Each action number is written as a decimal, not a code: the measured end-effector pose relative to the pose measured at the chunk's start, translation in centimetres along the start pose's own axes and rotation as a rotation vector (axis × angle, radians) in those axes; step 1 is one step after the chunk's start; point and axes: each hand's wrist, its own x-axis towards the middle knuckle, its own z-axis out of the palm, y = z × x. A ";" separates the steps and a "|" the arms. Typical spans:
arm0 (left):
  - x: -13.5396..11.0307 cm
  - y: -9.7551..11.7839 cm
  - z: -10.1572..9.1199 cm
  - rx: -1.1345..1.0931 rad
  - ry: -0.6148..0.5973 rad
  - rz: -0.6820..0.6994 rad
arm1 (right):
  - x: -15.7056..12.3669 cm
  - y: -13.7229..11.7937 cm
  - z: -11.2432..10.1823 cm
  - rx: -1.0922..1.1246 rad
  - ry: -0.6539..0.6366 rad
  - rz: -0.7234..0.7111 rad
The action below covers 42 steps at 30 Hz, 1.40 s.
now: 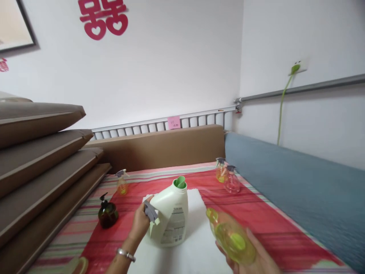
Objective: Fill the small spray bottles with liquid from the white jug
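Note:
My left hand [140, 222] is closed on the handle of a white detergent jug [171, 213] with an open green spout, standing on a white cloth [196, 243]. A grey spray-trigger head [150, 211] is also pinched in that hand's fingers. My right hand [253, 255], at the lower right, cradles a yellow-green clear bottle [230, 236] lying tilted with its neck pointing left, no cap on it.
A red striped cloth [256, 213] covers the surface. On it stand a dark pump bottle [107, 214], a small yellow spray bottle [122, 182], and two spray bottles [226, 176] at the back right. Stacked brown cushions [42, 160] rise left; a blue cover [299, 190] lies right.

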 end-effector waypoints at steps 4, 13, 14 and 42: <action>0.7 1.1 1.0 0.175 -0.103 0.096 | 0.2 -5.5 2.5 -0.063 0.022 -0.185; 2.0 4.7 4.3 0.287 -0.215 0.302 | 1.1 -12.1 3.1 -0.404 0.053 -0.319; 2.0 5.0 4.5 0.295 -0.219 0.307 | 1.2 -12.4 2.8 -0.430 0.063 -0.324; 1.6 5.6 4.6 0.317 -0.255 0.303 | 3.1 -16.5 8.0 -1.272 0.253 -0.469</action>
